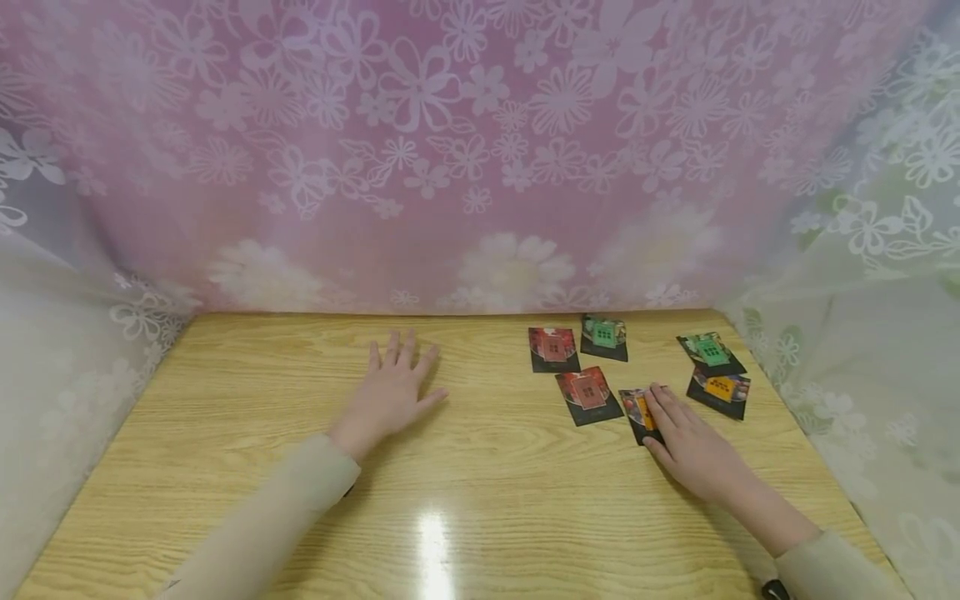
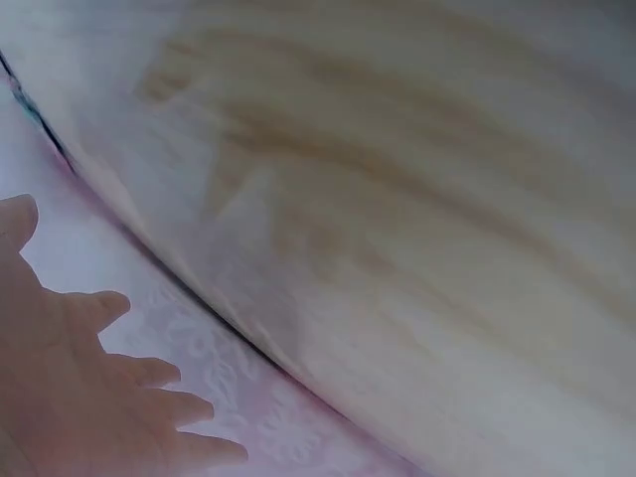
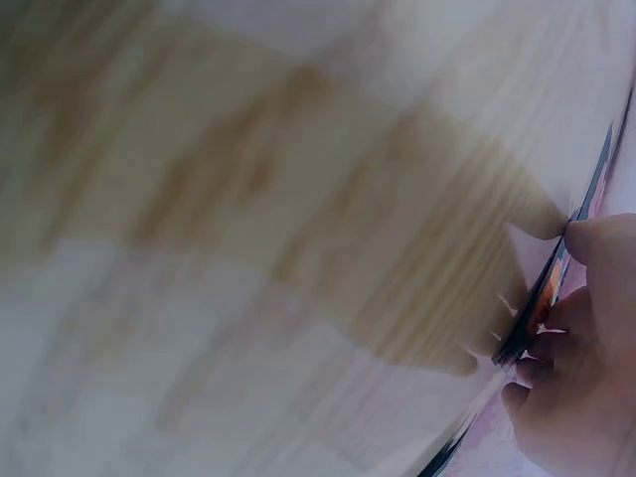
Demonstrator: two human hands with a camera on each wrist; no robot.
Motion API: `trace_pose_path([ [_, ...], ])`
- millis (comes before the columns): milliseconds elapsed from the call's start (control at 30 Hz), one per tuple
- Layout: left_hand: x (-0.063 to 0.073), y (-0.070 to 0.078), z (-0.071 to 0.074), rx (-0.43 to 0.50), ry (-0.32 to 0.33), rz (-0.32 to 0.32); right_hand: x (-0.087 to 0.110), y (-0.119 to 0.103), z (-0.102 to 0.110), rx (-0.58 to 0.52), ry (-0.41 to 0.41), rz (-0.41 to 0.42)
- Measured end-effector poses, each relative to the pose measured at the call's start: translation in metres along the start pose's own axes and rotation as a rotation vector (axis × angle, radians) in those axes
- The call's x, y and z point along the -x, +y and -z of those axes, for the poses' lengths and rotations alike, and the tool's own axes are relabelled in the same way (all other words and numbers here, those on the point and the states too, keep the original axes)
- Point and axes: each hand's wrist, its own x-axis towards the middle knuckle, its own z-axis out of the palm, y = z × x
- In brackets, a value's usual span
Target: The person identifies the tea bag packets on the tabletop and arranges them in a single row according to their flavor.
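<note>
On the right of the desk [image 1: 495, 487], best to press lightly and evenly through right grip [image 1: 693, 448], fingers straight and together atop an orange-labelled packet [image 1: 637, 412], sparing the red packet [image 1: 588, 396] just beside, with left grip [image 1: 390, 393] spread.

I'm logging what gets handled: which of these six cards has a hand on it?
The orange-labelled card partly hidden under the right hand. It alone is covered by a hand; the other orange-labelled card lies farther right.

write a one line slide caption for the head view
Right hand on an orange-and-black card beside a red-and-black card, left hand spread over the wooden table.
</note>
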Motion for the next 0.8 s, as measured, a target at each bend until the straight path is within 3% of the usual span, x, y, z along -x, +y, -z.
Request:
trace_pose_path([
  [500, -0.047, 0.059, -0.009, -0.063, -0.024, -0.123, -0.002, 0.001, -0.001, -0.050, 0.053, 0.089],
  [800, -0.076, 0.090, -0.012, -0.092, -0.031, -0.174, -0.001, 0.002, -0.002, -0.080, 0.054, 0.084],
])
